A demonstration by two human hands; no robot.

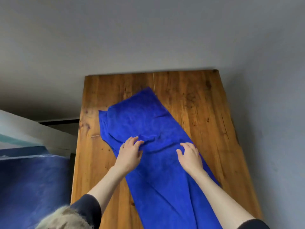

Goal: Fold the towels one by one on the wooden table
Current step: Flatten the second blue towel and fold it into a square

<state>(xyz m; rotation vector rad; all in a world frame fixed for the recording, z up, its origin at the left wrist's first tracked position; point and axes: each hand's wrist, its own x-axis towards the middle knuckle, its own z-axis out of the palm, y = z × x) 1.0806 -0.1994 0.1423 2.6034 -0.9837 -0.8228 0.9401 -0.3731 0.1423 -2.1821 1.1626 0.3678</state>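
The towel (153,146) is laid slantwise along the tabletop (194,103). A fold is pinched by the left hand (130,154); the right hand (189,156) is pressed flat alongside. Edges should be aligned before creasing.

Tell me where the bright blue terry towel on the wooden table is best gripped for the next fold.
Probably the far corners of the bright blue terry towel, taken from above and drawn toward the person. That end lies flat and free; both hands sit at the ridge mid-length.
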